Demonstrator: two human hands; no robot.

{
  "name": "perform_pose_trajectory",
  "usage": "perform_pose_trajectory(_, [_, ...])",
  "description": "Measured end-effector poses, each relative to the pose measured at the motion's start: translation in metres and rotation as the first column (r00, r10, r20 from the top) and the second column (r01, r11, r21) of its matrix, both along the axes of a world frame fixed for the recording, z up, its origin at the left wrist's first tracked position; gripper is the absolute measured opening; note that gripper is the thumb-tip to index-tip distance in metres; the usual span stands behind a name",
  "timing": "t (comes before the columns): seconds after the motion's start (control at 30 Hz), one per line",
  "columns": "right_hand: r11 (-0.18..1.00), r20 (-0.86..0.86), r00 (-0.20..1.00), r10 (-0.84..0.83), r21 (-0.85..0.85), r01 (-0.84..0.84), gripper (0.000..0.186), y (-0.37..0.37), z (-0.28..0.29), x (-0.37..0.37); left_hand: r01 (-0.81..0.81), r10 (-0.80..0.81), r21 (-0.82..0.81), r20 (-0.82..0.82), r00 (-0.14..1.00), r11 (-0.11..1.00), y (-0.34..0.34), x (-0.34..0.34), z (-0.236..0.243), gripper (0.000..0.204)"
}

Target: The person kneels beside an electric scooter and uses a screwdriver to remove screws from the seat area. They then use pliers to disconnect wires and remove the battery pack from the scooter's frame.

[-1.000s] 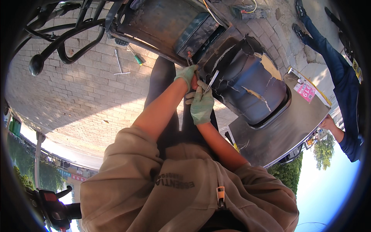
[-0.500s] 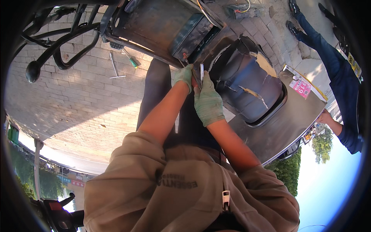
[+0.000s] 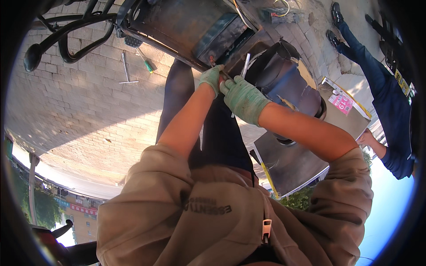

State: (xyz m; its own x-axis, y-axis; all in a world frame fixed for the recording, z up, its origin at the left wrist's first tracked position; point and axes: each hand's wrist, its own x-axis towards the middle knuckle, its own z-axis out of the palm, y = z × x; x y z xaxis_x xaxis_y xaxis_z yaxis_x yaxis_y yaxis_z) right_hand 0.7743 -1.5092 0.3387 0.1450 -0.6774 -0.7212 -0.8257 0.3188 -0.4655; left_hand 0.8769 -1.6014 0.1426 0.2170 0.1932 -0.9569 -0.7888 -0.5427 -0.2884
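Note:
Pale green gloves cover both my hands, which meet at the edge of a dark metal compartment (image 3: 177,26). My left hand (image 3: 211,81) is closed in a pinch near a reddish piece (image 3: 221,79); what exactly it grips is hidden. Close beside it, my right hand (image 3: 246,101) curls round a slim silver metal tool (image 3: 246,64), whose upper end sticks out above the knuckles. Its kind I cannot make out. Just above my fingers, a small reddish fitting (image 3: 212,59) shows against a dark box (image 3: 222,37) inside the compartment.
A torn black seat (image 3: 288,75) is to the right, on a grey metal panel (image 3: 288,166). On the paving lie a silver T-handle wrench (image 3: 125,68) and a green-handled screwdriver (image 3: 147,65). Black tubular bars (image 3: 66,42) stand upper left. At right, another person (image 3: 390,106) touches the panel.
My right hand has turned and its elbow has swung outward to the right. The silver tool has tilted and shifted right with it. My left hand stays almost in place.

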Motion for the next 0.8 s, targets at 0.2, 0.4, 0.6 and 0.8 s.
perform_pose_trajectory(0.2, [0.888, -0.067, 0.929, -0.364, 0.274, 0.368, 0.028, -0.025, -0.032, 0.006, -0.135, 0.135, 0.007, 0.025, 0.991, 0.991, -0.003, -0.011, 0.006, 0.015])
perform_pose_trajectory(0.4, [0.681, -0.029, 0.724, -0.69, 0.314, 0.661, 0.033, -0.023, -0.041, 0.027, -0.501, 0.535, 0.321, -0.02, 0.845, 0.804, -0.018, 0.016, 0.041, 0.022])
perform_pose_trajectory(0.6, [0.837, -0.011, 0.85, -0.526, 0.168, 0.52, 0.039, -0.022, -0.039, 0.036, -0.598, 0.676, 0.507, 0.041, 0.736, 0.621, -0.016, 0.032, 0.039, 0.024])
perform_pose_trajectory(0.8, [0.81, -0.016, 0.821, -0.571, 0.154, 0.566, 0.039, -0.015, -0.04, 0.032, -0.626, 0.663, 0.398, 0.057, 0.747, 0.671, -0.006, 0.026, 0.042, 0.02])
